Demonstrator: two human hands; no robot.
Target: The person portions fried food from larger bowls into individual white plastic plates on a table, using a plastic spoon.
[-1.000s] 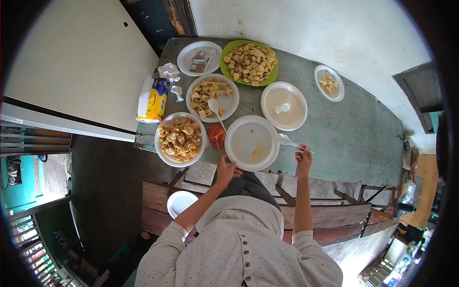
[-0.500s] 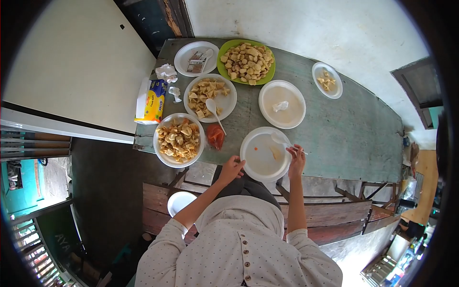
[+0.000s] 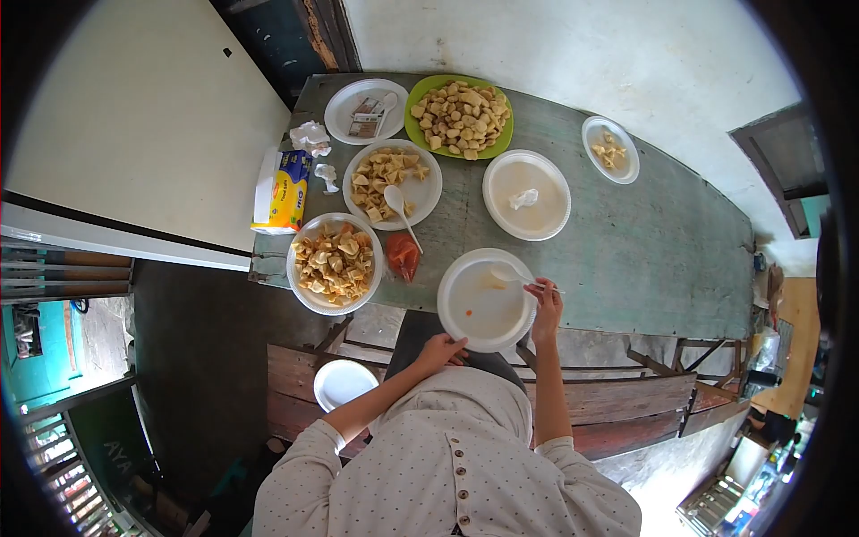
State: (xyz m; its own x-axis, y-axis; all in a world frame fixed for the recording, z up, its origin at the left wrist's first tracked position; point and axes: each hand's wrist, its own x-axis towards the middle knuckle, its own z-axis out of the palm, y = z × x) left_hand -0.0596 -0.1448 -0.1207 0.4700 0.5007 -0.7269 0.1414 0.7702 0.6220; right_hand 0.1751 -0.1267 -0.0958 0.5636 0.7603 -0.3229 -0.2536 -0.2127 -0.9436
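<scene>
My left hand grips the near-left rim of a white plate, which overhangs the table's front edge. A small orange bit and a pale piece of food lie on it. My right hand is closed on the handle of a white plastic spoon, whose bowl is over the plate's upper right part, by the pale piece. Left of the plate lies a red plastic bag. Beyond it, a second white plate carries a crumpled white tissue.
On the left of the green table stand a plate of orange-coated snacks, a plate of pale snacks with a spoon and a tissue pack. Behind are a heaped green plate and a small plate. White plates rest on the bench.
The plate has moved toward me and slightly left, past the table edge. My left hand has come down and taken its rim. The right hand with the spoon has dropped slightly nearer.
</scene>
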